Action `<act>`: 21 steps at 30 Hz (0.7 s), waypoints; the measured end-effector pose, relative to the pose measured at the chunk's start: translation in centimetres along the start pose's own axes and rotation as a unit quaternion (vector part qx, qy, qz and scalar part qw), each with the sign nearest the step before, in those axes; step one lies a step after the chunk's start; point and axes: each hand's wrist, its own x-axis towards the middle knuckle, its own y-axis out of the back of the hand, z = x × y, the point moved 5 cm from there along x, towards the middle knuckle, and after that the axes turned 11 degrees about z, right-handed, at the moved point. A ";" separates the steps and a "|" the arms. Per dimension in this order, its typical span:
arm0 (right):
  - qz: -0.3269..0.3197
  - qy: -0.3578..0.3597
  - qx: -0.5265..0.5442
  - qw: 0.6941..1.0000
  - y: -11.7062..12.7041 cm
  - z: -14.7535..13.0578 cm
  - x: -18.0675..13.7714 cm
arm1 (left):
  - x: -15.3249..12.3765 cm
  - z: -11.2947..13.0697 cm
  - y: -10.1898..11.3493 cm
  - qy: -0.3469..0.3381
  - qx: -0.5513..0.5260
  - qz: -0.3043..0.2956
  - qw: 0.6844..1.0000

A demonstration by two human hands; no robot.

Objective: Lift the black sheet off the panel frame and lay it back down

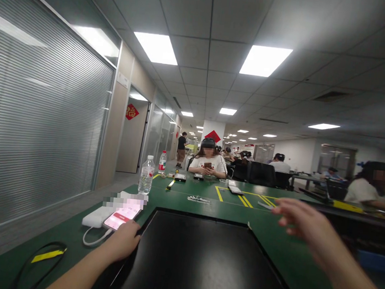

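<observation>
My left hand (pixel 124 241) rests at the left edge of a black flat tray (pixel 202 262) on the green table, fingers curled down by the tray's rim; whether it grips the rim is unclear. Just beyond it lies a phone (pixel 122 217) with a lit pink screen on a white power bank (pixel 96 217). My right hand (pixel 302 224) hovers above the table to the right of the tray, fingers stretched out and blurred, holding nothing.
A clear water bottle (pixel 146 174) and a red-labelled bottle (pixel 162 162) stand further back. A black cable with a yellow tag (pixel 46 255) lies near left. Yellow tape lines (pixel 241 198) mark the table. A seated person (pixel 208 160) faces me; others sit right.
</observation>
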 end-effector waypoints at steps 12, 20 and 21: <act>-0.139 -0.032 -0.314 0.939 -7.3 13.8 -2.4 | 0.7 -0.8 -0.9 0.055 -0.042 0.047 0.996; -0.138 -0.015 -0.309 0.941 -7.4 13.7 -3.6 | -0.3 -1.1 0.0 0.162 -0.285 0.042 0.944; -0.140 -0.018 -0.306 0.942 -7.4 13.9 -3.6 | -0.3 -1.3 -0.1 0.185 -0.316 0.038 0.930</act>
